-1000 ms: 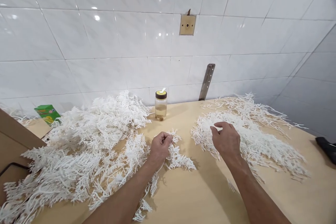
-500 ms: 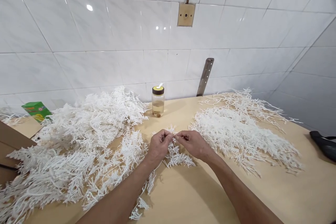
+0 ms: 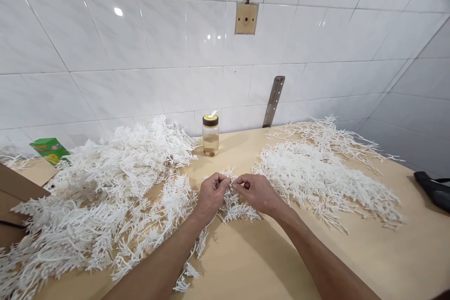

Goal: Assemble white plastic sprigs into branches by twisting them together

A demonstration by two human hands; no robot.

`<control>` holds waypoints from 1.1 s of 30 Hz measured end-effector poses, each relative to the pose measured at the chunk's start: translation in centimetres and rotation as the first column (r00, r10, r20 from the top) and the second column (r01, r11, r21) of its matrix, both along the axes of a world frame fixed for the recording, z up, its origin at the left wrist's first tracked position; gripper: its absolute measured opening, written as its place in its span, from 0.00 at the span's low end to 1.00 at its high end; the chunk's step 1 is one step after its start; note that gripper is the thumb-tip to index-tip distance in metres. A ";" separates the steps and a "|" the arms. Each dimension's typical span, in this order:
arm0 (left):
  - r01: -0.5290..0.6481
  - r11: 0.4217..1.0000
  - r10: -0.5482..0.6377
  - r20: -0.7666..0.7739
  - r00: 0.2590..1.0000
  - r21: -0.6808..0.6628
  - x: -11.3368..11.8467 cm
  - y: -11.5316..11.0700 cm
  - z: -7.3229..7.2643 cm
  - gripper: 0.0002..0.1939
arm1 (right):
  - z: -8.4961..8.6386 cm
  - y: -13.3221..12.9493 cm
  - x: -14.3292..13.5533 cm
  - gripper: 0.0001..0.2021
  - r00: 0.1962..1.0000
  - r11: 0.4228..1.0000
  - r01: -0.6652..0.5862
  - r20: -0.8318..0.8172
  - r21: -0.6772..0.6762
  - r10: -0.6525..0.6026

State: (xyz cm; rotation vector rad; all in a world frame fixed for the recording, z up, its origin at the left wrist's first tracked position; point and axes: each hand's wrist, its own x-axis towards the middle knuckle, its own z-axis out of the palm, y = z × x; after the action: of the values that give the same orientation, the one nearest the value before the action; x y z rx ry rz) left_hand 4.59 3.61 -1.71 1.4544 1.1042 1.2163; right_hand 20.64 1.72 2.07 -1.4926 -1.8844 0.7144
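Note:
My left hand [image 3: 211, 194] and my right hand [image 3: 258, 192] meet fingertip to fingertip at the middle of the wooden table [image 3: 267, 262]. Both pinch the same white plastic sprig [image 3: 234, 204], a branched piece whose lower part lies on the table below my hands. A big heap of white sprigs [image 3: 105, 192] spreads out to the left of my left hand. A flatter pile of white sprigs [image 3: 323, 178] lies to the right of my right hand.
A small clear jar with a yellow lid [image 3: 210, 135] stands by the tiled wall behind my hands. A green carton [image 3: 49, 149] sits far left, a brown cardboard box [image 3: 14, 197] at the left edge, a black object [image 3: 432, 190] at the right edge.
My right hand left the right pile and came leftward to meet my left hand at the sprig. Over the last half second the hands have barely moved.

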 end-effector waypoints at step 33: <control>-0.075 0.995 0.072 0.058 0.996 0.058 0.1 -0.2 0.0 0.15 | -0.3 0.2 3.1 0.16 0.983 0.962 0.183 -0.032 0.202 -0.180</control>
State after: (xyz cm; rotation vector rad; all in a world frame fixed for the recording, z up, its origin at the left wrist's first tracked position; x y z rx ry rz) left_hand 4.68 3.44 -1.76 1.4273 1.1000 1.3442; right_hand 23.72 1.92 1.77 -1.4995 -1.7263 0.4306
